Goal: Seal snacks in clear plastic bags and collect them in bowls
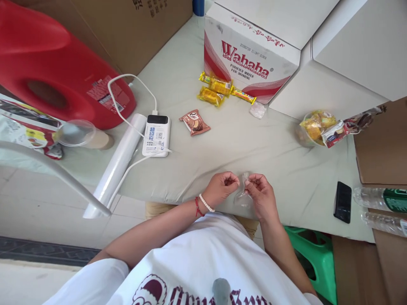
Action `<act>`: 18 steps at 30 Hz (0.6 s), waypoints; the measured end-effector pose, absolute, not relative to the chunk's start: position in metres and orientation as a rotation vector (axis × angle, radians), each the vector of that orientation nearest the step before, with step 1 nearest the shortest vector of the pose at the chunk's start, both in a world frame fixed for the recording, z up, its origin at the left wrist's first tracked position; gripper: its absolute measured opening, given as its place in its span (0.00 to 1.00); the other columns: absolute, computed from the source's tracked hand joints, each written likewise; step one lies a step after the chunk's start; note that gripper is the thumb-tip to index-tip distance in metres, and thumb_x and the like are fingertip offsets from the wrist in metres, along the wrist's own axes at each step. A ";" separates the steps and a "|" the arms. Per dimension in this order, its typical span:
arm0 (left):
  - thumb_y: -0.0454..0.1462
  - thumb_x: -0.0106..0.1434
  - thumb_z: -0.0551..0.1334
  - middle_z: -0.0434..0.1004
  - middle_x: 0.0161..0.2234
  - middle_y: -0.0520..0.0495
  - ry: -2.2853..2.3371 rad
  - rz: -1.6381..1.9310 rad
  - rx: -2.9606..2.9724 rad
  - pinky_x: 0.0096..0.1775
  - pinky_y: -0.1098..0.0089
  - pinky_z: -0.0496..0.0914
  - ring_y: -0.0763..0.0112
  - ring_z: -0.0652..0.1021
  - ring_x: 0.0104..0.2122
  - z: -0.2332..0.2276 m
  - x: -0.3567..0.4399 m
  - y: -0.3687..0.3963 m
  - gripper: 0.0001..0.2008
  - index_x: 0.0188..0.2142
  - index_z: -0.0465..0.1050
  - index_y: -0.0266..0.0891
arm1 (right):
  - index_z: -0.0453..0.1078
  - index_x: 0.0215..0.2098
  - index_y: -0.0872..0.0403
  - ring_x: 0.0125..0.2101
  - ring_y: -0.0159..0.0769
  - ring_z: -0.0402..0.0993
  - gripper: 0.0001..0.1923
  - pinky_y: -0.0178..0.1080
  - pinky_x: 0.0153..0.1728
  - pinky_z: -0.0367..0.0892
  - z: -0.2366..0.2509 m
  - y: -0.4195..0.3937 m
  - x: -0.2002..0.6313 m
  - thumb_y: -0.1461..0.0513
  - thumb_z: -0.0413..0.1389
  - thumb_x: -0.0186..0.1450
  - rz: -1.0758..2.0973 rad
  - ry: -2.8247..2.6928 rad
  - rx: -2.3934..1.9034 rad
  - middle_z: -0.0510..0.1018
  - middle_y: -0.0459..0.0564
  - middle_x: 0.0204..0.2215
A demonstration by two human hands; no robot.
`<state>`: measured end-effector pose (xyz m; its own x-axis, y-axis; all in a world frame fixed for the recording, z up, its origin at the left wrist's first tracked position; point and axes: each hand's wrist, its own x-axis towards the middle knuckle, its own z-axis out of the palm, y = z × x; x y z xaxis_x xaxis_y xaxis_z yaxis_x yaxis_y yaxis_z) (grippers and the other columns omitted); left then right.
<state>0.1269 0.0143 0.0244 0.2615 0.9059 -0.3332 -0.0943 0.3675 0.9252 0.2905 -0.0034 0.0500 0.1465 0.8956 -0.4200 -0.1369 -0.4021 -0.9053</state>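
Left hand (pixel 221 187) and right hand (pixel 261 194) both pinch a small clear bag (pixel 242 195). It hangs over the counter (pixel 222 152) edge.

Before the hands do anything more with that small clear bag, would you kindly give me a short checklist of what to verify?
1. Both hands on the clear bag: ok; left hand and right hand pinch its top.
2. Bag opened: cannot tell.
3. Bag contents: cannot tell.
4. Brown snack packet lying apart from the hands: ok.
5. Black phone fully on the table: ok, though near the edge.
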 end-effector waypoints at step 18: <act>0.49 0.57 0.69 0.72 0.26 0.53 1.021 0.859 0.925 0.32 0.72 0.64 0.75 0.69 0.27 0.024 0.120 0.022 0.17 0.31 0.74 0.36 | 0.72 0.32 0.53 0.21 0.22 0.54 0.19 0.29 0.18 0.50 0.058 0.010 0.291 0.55 0.75 0.51 1.287 -0.651 -1.477 0.68 0.39 0.24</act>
